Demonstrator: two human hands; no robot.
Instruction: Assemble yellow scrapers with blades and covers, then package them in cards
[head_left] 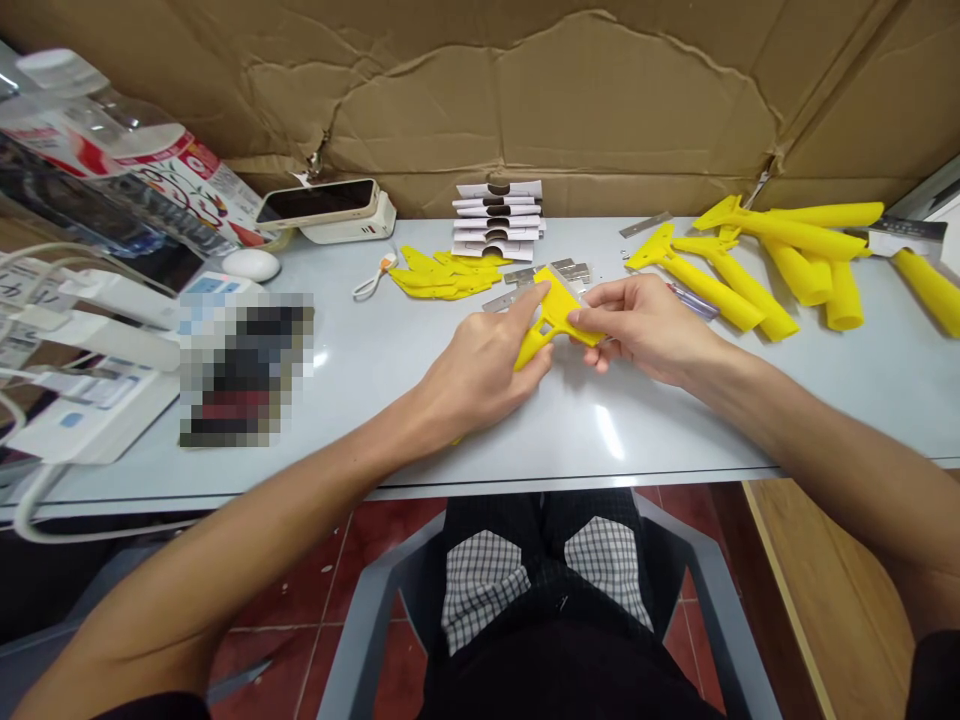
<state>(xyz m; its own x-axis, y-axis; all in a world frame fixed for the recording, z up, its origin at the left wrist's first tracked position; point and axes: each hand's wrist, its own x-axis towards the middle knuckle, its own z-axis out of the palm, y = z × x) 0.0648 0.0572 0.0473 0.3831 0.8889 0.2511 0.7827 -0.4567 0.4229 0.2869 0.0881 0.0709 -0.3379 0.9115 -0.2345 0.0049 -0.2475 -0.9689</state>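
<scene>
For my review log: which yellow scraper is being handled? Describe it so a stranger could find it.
On the pale table, mid-front, the left hand and right hand together hold one yellow scraper. Unlike the pile of scrapers lying far right, it alone is in hand.

Bright overhead light, glare on the table (607, 430), bowed edges, one pixelated patch

Pale grey table (675, 420). At 12 o'clock, stacked white cards (499, 218) and yellow caps (442, 272); at 2 o'clock, yellow scrapers (780, 265); at 10 o'clock, phone (316, 201), white mouse (251, 264); at 9 o'clock, power strips (97, 330).
</scene>
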